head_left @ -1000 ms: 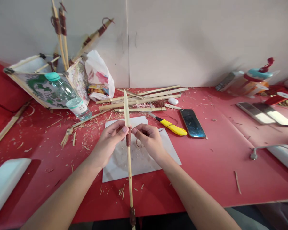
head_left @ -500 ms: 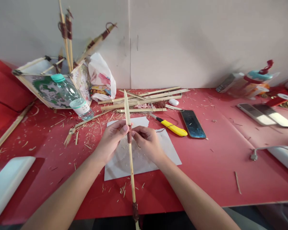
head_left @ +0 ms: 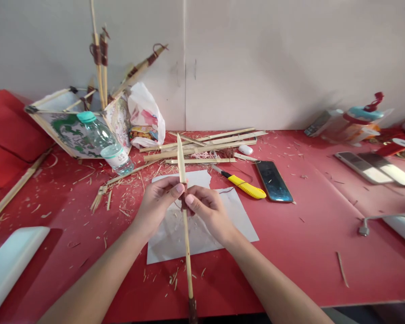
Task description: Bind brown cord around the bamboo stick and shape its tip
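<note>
A long bamboo stick (head_left: 188,252) with a flat pointed tip runs upright through the middle of the view, its lower end toward me. Brown cord (head_left: 184,203) is wound round it below the tip, with another brown wrapping (head_left: 192,310) near its lower end. My left hand (head_left: 158,200) is closed, pinching the stick at the upper edge of the cord. From the other side, my right hand (head_left: 209,209) is closed with its thumb pressed on the wound cord; its curled fingers are partly hidden. White paper (head_left: 168,245) lies beneath both hands.
A yellow utility knife (head_left: 246,186) and a phone (head_left: 274,181) lie right of the paper. Bamboo strips (head_left: 202,147) are piled behind, shavings scattered around. A plastic bottle (head_left: 113,153) leans by a painted frame holder (head_left: 65,135) at left. A cable (head_left: 363,229) lies at right.
The view has tilted slightly, so things sit a little lower. My right thumb has shifted onto the wound cord, and the right fingers have curled closer round the stick.
</note>
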Demonstrator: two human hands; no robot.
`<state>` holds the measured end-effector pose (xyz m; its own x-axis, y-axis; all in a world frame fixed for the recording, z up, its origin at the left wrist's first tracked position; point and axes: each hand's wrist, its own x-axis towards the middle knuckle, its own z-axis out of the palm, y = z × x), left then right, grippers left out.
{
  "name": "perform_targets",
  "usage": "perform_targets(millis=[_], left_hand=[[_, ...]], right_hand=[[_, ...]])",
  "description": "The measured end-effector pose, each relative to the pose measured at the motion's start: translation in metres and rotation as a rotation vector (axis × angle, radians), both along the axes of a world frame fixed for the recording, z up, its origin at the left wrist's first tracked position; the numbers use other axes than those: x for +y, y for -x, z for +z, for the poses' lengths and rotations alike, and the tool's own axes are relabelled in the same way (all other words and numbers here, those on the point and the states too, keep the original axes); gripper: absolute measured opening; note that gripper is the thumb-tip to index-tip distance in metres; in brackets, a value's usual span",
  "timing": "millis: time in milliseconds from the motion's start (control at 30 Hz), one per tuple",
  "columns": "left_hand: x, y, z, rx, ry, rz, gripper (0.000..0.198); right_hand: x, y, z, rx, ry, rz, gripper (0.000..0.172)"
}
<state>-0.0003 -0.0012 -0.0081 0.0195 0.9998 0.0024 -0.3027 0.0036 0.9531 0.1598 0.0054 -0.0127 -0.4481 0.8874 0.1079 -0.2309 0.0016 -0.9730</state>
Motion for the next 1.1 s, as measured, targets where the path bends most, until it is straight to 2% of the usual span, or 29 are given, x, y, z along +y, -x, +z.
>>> perform_targets(millis=[100, 200, 433, 667, 867, 1000, 1100], left_hand=[[-0.001, 0.001, 0.002, -0.044, 0.045, -0.026, 0.028], [-0.001, 0.003, 0.006, -0.067, 0.047, 0.04, 0.026], [-0.007, 0.002, 0.019, -0.048, -0.009, 0.085, 0.012], [-0.009, 0.002, 0.016, 0.001, -0.037, 0.128, 0.009], [-0.016, 0.002, 0.019, 0.174, -0.129, 0.146, 0.01], [-0.024, -0.004, 0.023, 0.335, -0.171, 0.162, 0.01], [-0.026, -0.009, 0.021, 0.376, -0.164, 0.141, 0.011]], right_hand=[[-0.001, 0.003, 0.0, 0.06, 0.144, 0.04, 0.035], [-0.001, 0.002, 0.003, 0.075, 0.21, 0.019, 0.037], [0.002, -0.004, 0.011, 0.04, 0.194, -0.088, 0.037], [0.002, -0.003, 0.012, 0.07, 0.201, -0.084, 0.038], [0.0, 0.0, 0.014, 0.093, 0.262, 0.002, 0.048], [-0.001, 0.002, 0.013, 0.177, 0.2, -0.079, 0.053], [-0.001, 0.003, 0.012, 0.233, 0.176, -0.12, 0.054]])
